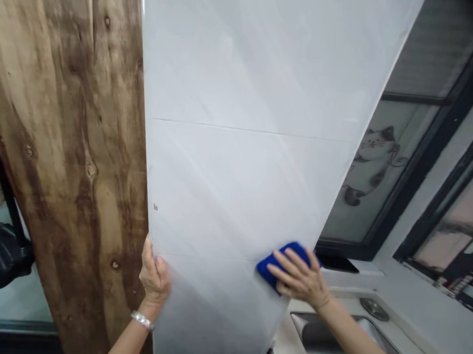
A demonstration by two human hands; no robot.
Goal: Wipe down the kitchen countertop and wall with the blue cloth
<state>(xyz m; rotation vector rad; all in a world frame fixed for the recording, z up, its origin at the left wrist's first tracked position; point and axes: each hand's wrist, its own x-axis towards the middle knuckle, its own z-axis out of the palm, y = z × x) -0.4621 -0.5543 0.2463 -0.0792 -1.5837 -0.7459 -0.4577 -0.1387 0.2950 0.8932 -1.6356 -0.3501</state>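
A white tiled wall section (239,188) with faint grey veining and thin joint lines stands upright in front of me. My left hand (154,281), with a pale bracelet at the wrist, is at its left edge. The thumb is on the front face and the index finger points up along the edge; the other fingers are mostly hidden. My right hand (300,275) presses a folded blue cloth (266,268) flat against the lower right of the tiles. Its fingers lie across the cloth, slightly blurred.
A brown wooden slab (91,153) borders the tiles on the left, with a black bag (4,252) hanging beyond it. At the lower right are a metal sink (323,340), a round strainer lid (374,309) and a dark flat object (338,263) below a cat-decorated window (370,157).
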